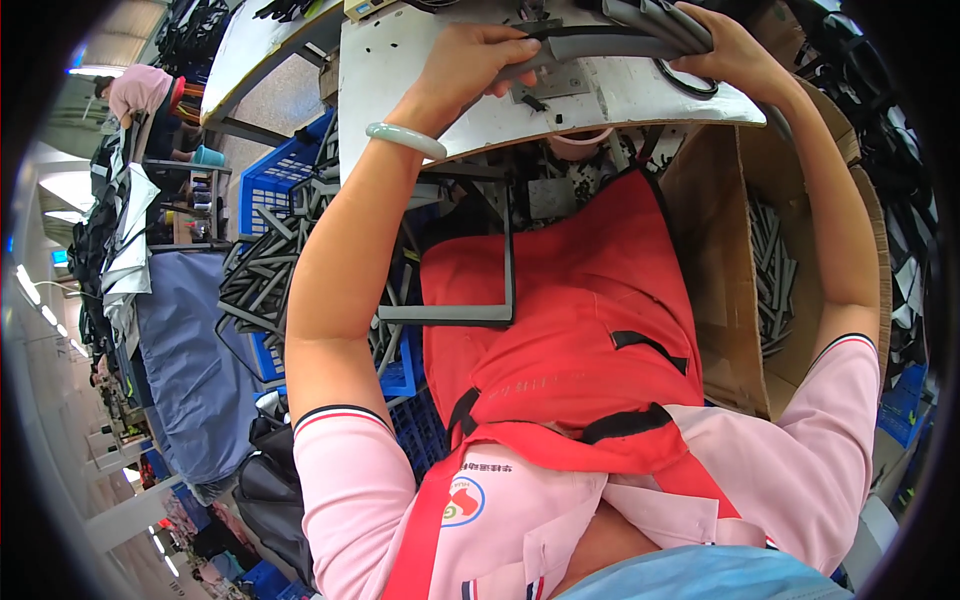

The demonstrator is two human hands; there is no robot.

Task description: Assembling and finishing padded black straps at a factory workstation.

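Note:
Over the white worktable (400,65), my left hand (470,65) is closed round the left end of a grey padded strip (612,46) with a dark edge. At the strip's right end, my right hand (738,55) is closed on a bundle of similar grey strips (655,18). Beneath the strip, a metal plate (560,82) is set in the tabletop. A bent grey strip with black edging (445,314) hangs in front of the red apron (560,290), below the table edge. A pale green bangle (405,140) circles my left wrist.
To the left, a blue crate (262,190) overflows with grey strips (268,270). An open cardboard box (712,215) holding more strips (772,265) stands at the right, under my right arm. Another person (140,92) bends over at the far left.

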